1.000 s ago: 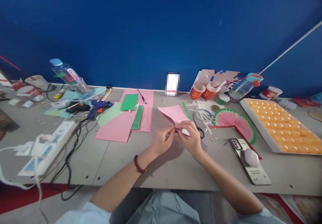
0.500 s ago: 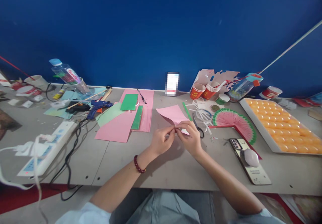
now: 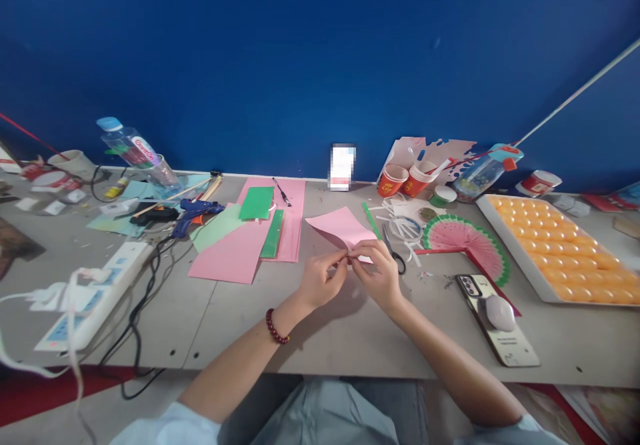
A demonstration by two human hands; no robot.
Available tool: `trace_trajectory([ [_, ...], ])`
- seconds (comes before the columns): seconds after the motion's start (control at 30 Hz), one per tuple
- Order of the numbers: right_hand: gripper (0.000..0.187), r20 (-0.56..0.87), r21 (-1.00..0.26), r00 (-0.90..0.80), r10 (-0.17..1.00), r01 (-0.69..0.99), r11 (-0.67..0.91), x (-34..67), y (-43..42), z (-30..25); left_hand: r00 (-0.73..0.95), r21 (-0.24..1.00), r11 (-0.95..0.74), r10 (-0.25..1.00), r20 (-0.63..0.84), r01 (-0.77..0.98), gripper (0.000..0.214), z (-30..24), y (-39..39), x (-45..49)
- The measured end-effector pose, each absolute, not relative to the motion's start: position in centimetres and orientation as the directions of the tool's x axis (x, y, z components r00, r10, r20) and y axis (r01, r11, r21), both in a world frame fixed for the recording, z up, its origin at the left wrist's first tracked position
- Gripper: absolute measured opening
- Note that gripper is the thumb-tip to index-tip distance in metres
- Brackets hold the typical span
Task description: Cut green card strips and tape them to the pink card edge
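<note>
Between my two hands a sheet of pink paper [image 3: 345, 226] is pinched at its near edge, its far part curling up off the table. My left hand [image 3: 323, 278], with a dark red bead bracelet [image 3: 277, 327] on the wrist, closes thumb and fingers on the paper. Right beside it, my right hand [image 3: 376, 271] pinches the same edge, fingertips nearly touching the left ones. The pinched spot itself is mostly hidden by the fingers. Just right of my right hand lie black-handled scissors [image 3: 399, 262], partly covered, and a green paper strip [image 3: 371, 220].
Pink and green paper sheets [image 3: 225, 255] with a pen [image 3: 283, 193] lie left. Farther left are a blue glue gun [image 3: 195, 215] and a power strip [image 3: 107, 291]. On the right are paper cups [image 3: 393, 181], a watermelon-patterned fan [image 3: 463, 235], a phone [image 3: 500, 345] and a tray of orange balls [image 3: 537, 295].
The far part of the pink paper has tilted slightly left and toward the table's back edge. Both hands keep their pinch in nearly the same place.
</note>
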State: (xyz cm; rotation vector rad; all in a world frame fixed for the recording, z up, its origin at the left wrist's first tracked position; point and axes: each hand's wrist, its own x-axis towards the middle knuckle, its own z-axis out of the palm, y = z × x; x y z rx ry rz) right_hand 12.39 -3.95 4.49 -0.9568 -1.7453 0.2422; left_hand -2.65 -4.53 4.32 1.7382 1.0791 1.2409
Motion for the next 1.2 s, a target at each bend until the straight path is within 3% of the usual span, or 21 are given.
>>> trace_trajectory([
  [0.2, 0.015, 0.707, -0.556, -0.134, 0.694, 0.502, 0.663, 12.4, -4.0, 4.4, 0.168, 0.988, -0.144, 0.974, 0.151, -0.055, 0.032, 4.0, -3.8, -2.7],
  [0.43, 0.017, 0.671, -0.562, -0.198, 0.714, 0.493, 0.665, 12.2, -3.9, 4.1, 0.246, 0.952, 0.148, 0.966, -0.082, -0.266, 0.031, 4.8, -2.9, -2.9],
  [0.93, 0.011, 0.678, -0.535, -0.207, 0.705, 0.518, 0.667, 12.3, -3.9, 4.6, 0.259, 0.92, 0.289, 0.94, -0.221, -0.266, 0.029, 5.2, -2.5, -3.3],
  [1.2, 0.016, 0.635, -0.57, -0.206, 0.745, 0.525, 0.631, 12.1, -4.1, 4.6, 0.215, 0.955, 0.25, 0.953, -0.214, -0.159, 0.026, 5.7, -2.7, -3.4],
])
